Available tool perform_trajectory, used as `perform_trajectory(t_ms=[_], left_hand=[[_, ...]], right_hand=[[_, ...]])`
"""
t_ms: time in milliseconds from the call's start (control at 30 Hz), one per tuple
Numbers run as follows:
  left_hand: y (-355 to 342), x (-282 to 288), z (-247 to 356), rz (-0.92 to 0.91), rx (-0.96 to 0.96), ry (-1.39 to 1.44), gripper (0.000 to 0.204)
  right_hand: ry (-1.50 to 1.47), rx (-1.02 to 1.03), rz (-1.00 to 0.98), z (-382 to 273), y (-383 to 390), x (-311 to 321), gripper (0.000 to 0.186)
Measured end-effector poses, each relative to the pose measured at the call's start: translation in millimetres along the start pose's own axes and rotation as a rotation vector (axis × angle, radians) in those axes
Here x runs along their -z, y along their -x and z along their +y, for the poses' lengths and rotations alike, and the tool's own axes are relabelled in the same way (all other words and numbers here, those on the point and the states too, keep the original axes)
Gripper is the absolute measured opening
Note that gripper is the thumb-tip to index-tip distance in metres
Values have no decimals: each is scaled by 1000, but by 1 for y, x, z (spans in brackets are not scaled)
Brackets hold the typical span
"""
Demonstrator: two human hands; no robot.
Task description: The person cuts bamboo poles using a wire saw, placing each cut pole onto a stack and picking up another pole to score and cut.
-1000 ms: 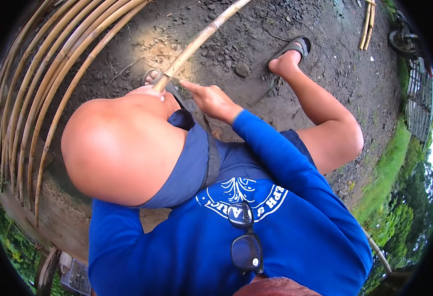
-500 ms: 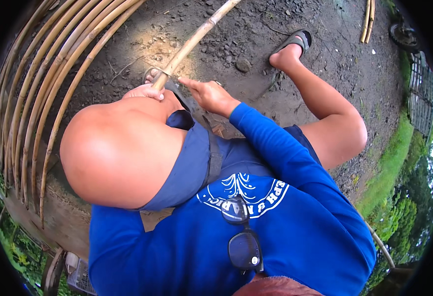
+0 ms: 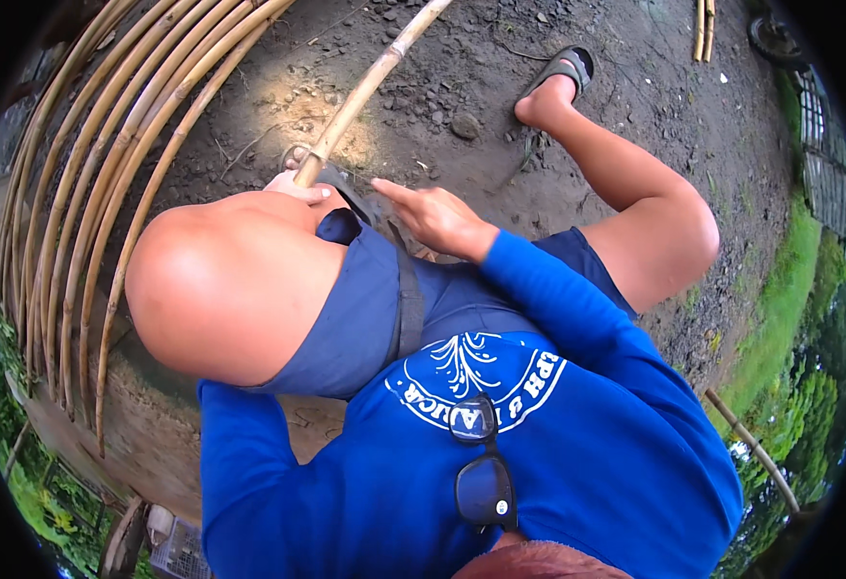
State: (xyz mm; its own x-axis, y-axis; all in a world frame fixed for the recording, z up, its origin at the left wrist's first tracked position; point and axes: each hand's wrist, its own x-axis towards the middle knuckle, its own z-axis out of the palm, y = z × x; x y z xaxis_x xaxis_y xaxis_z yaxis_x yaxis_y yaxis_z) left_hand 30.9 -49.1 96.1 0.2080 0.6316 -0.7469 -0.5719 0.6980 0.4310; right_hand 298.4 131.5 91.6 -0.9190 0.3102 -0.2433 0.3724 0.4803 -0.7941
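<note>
A pale bamboo pole (image 3: 369, 85) rises diagonally from beside my bent left leg (image 3: 216, 280). My left hand (image 3: 295, 189) is closed round its lower end, partly hidden behind the thigh. My right hand (image 3: 435, 217) is off to the right of that end, index finger pointing toward it and the other fingers curled; what they hold is hard to make out against a dark grey, blurred shape beside them. My sandalled right foot (image 3: 553, 92) rests on the dirt. Dark sunglasses (image 3: 484, 487) hang on my blue shirt.
Several long bamboo poles (image 3: 114, 135) line the left, bent by the lens. Short poles (image 3: 704, 29), a black wheel (image 3: 775, 39) and a slatted panel (image 3: 823, 145) are at the upper right. A stone (image 3: 464, 124) lies in the dirt. A wire cage (image 3: 177, 550) stands at lower left.
My right hand has moved down and right, away from the pole, where a thin blade-like edge crossed it earlier. The pole's lower end has shifted slightly down-left in view.
</note>
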Motion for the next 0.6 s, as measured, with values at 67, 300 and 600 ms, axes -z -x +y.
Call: perform_trajectory(t_ms=[67,300,600], left_hand=[[1,0,0,-2,11,-5,23],[-28,-3,18,-43,33,12,23],[-36,9,19,-53,31,74,22]], right_hand=[[17,-75,-53,-5,31,17,56],[95,46,-44,1,-69,-9,53],[83,-119,-132,-8,-3,20,56]])
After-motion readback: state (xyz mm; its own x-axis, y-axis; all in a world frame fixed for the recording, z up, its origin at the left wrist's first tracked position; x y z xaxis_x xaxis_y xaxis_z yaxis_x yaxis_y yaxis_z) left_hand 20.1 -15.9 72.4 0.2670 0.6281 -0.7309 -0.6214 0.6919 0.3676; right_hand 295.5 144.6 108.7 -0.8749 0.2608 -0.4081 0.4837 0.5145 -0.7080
